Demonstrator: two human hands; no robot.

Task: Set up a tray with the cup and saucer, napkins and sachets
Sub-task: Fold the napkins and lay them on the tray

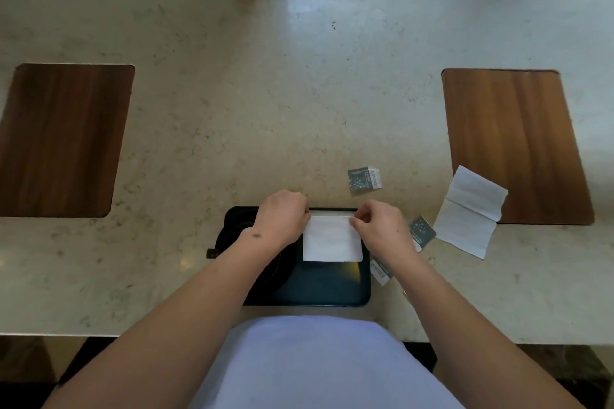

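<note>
From the head camera, a dark rectangular tray (332,292) with rounded corners sits on a pale beige speckled stone counter (249,93), close to its near edge. A folded white paper napkin (332,239) lies in the tray's far right part. The left hand (282,217) pinches the napkin's far left corner with curled fingers, and the right hand (378,224) pinches the far right corner between thumb and fingertips; both hands hold the same top edge.

Under the left wrist, in the left half of the tray, rests a dark round saucer (275,271); a cup cannot be made out there, as the forearm covers most of it. A small dark knob-like part (212,253) pokes out at the tray's left side, and what it belongs to cannot be told.

Three small grey-green square sachets lie on the counter outside the tray: one (364,179) beyond the right hand, one (422,232) just right of the right wrist, and one (381,271) touching the tray's right rim, partly under the forearm. A second, unfolded white paper napkin (468,212) lies further right, its far end overlapping a brown wooden inlay panel (515,143). A matching wooden panel (63,139) is set in the counter's left side.
</note>
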